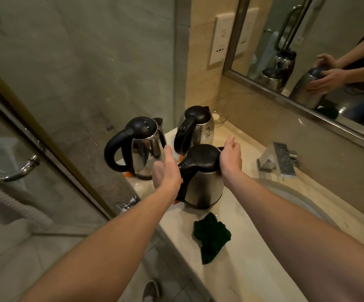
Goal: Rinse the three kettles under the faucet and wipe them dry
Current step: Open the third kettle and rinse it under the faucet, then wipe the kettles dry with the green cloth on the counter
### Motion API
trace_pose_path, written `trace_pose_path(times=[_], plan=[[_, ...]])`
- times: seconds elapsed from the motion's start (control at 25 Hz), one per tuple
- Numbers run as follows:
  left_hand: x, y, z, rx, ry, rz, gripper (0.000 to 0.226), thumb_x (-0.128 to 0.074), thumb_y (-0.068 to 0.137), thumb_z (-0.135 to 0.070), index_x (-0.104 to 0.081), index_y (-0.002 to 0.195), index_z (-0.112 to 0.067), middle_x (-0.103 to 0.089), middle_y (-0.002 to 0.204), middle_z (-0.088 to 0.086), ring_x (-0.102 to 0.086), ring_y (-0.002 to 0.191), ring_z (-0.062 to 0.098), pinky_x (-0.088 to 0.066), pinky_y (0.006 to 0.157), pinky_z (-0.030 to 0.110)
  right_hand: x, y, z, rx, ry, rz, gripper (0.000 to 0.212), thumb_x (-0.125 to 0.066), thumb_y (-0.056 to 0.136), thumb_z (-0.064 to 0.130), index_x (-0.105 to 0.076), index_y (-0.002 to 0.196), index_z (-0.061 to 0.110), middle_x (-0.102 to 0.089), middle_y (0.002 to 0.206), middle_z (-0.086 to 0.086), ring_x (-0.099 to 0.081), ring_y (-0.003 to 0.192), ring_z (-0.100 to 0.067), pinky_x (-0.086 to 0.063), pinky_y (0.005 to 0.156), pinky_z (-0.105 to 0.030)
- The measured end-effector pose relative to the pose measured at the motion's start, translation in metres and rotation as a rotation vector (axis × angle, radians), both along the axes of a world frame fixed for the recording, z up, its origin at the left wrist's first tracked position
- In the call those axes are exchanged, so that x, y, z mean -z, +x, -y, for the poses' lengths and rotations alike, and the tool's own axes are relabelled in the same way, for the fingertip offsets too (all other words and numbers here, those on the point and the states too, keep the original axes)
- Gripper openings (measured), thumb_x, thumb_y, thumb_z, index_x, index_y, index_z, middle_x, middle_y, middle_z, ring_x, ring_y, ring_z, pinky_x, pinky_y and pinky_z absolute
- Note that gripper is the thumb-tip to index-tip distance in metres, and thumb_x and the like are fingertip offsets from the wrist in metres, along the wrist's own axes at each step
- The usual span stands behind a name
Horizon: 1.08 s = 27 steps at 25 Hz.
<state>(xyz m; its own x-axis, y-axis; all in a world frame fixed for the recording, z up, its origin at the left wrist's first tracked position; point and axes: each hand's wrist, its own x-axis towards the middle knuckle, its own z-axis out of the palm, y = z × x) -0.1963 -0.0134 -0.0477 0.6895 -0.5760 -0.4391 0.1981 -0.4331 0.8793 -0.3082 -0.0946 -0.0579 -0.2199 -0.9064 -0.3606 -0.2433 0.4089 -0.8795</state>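
Note:
Three steel kettles with black lids and handles stand on the beige counter [237, 216]. The nearest kettle [205, 188] has water drops on its lid. My right hand [231, 162] is wrapped around its far side by the spout. My left hand [165, 171] is at its handle with the thumb up; the mirror shows its fingers apart and not closed on the handle. The left kettle [146, 153] and the back kettle [198, 127] stand behind, untouched. A dark green cloth [211, 238] lies crumpled on the counter in front of the nearest kettle.
The faucet [279, 158] stands to the right, above the sink basin [296, 199]. A framed mirror [307, 51] hangs over the counter. A glass shower door [46, 127] with a chrome handle [17, 171] stands close on the left. A small glass dish [218, 117] sits in the back corner.

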Motion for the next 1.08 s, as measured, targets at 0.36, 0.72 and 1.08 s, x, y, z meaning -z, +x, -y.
trace_pose_path(times=[0.36,0.72,1.08], plan=[[0.024,0.030,-0.009,-0.064,0.021,-0.093,0.042,-0.039,0.097,-0.059,-0.048,0.080,-0.021,-0.057,0.077,0.001,-0.057,0.069,0.017,-0.055,0.089,0.047,0.021,0.038,0.002,-0.011,0.024,0.060,0.060,-0.019,0.100,0.059,-0.037,0.145,0.024,-0.047,0.143,-0.003,-0.043,0.130,-0.025,-0.032,0.103,-0.041],[0.035,0.040,-0.017,0.119,0.028,-0.045,0.044,-0.041,0.099,-0.051,-0.045,0.067,-0.022,-0.055,0.073,0.001,-0.057,0.067,0.017,-0.056,0.088,0.049,0.030,0.043,-0.004,0.064,0.054,0.056,0.060,-0.019,0.099,0.062,-0.038,0.142,0.024,-0.050,0.134,-0.003,-0.045,0.126,-0.027,-0.034,0.107,-0.045],[0.049,0.059,-0.017,0.672,-0.011,0.198,0.081,-0.021,0.065,-0.090,-0.058,0.087,-0.022,-0.063,0.079,0.007,-0.068,0.086,0.036,-0.056,0.083,0.058,0.038,0.017,-0.041,0.142,0.062,-0.166,0.064,-0.016,0.101,0.056,-0.051,0.137,0.015,-0.053,0.139,-0.007,-0.048,0.127,-0.028,-0.035,0.109,-0.045]])
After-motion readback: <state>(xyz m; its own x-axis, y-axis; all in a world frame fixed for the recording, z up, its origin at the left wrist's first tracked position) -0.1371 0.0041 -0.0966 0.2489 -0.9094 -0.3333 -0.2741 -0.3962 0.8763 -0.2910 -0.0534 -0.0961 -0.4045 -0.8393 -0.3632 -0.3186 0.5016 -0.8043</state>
